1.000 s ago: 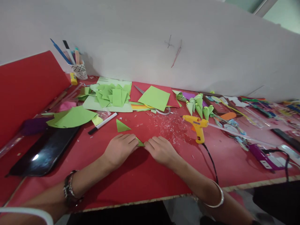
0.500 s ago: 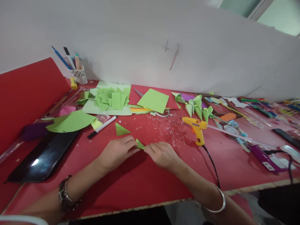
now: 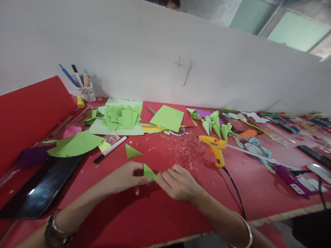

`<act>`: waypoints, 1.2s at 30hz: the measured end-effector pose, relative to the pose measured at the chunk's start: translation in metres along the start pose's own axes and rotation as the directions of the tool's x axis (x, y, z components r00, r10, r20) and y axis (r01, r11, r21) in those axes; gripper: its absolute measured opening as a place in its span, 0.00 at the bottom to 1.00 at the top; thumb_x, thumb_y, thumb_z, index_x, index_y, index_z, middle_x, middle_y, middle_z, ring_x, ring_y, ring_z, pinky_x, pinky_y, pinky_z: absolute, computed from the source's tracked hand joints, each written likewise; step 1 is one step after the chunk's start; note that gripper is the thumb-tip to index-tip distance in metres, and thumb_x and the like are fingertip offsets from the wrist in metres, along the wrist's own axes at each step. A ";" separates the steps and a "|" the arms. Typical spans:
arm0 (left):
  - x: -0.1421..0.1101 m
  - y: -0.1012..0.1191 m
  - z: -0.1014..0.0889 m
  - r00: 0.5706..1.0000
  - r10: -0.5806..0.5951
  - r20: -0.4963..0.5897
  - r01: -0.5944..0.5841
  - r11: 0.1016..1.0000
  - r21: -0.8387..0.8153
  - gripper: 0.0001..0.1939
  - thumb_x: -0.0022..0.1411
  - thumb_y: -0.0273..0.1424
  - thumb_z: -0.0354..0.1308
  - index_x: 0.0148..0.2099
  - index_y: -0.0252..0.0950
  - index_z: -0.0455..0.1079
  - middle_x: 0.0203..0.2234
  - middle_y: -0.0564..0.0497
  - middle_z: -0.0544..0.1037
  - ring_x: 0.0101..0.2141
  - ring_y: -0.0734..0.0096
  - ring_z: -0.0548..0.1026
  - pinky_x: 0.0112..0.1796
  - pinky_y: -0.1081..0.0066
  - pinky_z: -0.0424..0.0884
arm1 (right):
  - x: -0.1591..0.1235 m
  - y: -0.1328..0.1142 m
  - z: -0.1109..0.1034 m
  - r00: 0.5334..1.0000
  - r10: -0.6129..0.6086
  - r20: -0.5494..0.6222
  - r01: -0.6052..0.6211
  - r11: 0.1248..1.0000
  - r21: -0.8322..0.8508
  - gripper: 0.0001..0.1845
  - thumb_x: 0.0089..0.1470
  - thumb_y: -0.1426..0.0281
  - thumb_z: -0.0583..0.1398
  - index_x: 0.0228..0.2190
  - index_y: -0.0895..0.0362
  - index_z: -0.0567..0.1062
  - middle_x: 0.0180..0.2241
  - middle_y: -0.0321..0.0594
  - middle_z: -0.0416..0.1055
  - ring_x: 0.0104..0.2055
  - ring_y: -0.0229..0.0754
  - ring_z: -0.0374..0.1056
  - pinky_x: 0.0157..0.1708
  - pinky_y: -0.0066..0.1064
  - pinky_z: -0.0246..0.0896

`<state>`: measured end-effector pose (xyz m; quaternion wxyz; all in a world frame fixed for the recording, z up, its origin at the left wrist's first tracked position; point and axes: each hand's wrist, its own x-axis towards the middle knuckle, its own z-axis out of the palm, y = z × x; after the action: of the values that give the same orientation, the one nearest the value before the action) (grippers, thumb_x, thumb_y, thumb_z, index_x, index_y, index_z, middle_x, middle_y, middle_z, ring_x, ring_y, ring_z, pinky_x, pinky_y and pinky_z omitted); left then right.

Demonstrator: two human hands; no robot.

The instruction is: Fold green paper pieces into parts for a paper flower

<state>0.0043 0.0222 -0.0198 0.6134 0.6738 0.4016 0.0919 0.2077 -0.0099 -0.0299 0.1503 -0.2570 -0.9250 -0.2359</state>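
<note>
A small folded green paper piece (image 3: 149, 172) is pinched between both hands just above the red table (image 3: 160, 213). My left hand (image 3: 126, 178) grips its left side with fingertips closed. My right hand (image 3: 178, 183) grips its right end, fingers curled. A loose green paper triangle (image 3: 131, 152) lies on the table just beyond my left hand. A yellow glue gun (image 3: 216, 147) stands to the right of my right hand, its black cord running toward the table's front edge.
A pile of green paper squares (image 3: 121, 117), a larger green sheet (image 3: 167, 118), green paper cones (image 3: 216, 123), a marker (image 3: 110, 149), a pen cup (image 3: 86, 92), a dark tablet (image 3: 41, 187) at left, and paper shavings (image 3: 184, 143) are spread on the table. Craft clutter fills the right side.
Both hands have lifted the folded green piece off the table and turned it upright. The camera view has tilted upward, showing more wall.
</note>
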 end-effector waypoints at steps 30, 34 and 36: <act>0.002 -0.003 0.004 0.996 0.031 -0.088 -0.037 0.996 -0.075 0.15 0.58 0.38 0.49 0.33 0.32 0.69 0.32 0.51 0.77 0.14 0.85 0.65 0.21 0.79 0.61 | -0.001 0.004 0.012 0.988 0.132 0.086 -0.143 0.979 0.144 0.10 0.57 0.74 0.48 0.31 0.59 0.68 0.21 0.34 0.65 0.24 0.35 0.57 0.28 0.30 0.41; 0.003 -0.002 0.006 0.992 0.066 -0.109 -0.068 0.998 -0.018 0.15 0.59 0.37 0.48 0.33 0.32 0.70 0.31 0.51 0.77 0.15 0.83 0.67 0.22 0.79 0.62 | -0.001 0.006 0.016 0.970 0.160 0.183 -0.208 0.935 0.286 0.10 0.58 0.72 0.48 0.28 0.57 0.67 0.21 0.33 0.66 0.24 0.34 0.59 0.28 0.30 0.40; 0.002 -0.001 0.008 0.989 0.078 -0.122 -0.074 0.997 0.034 0.15 0.59 0.37 0.47 0.33 0.32 0.71 0.29 0.51 0.77 0.16 0.83 0.67 0.23 0.79 0.62 | 0.000 0.008 0.015 0.955 0.174 0.241 -0.249 0.911 0.328 0.12 0.58 0.70 0.48 0.26 0.57 0.67 0.22 0.33 0.68 0.25 0.34 0.60 0.28 0.29 0.40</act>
<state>0.0100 0.0179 -0.0235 0.5736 0.6905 0.4140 0.1507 0.2093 0.0035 -0.0398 0.1221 -0.3480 -0.9293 -0.0193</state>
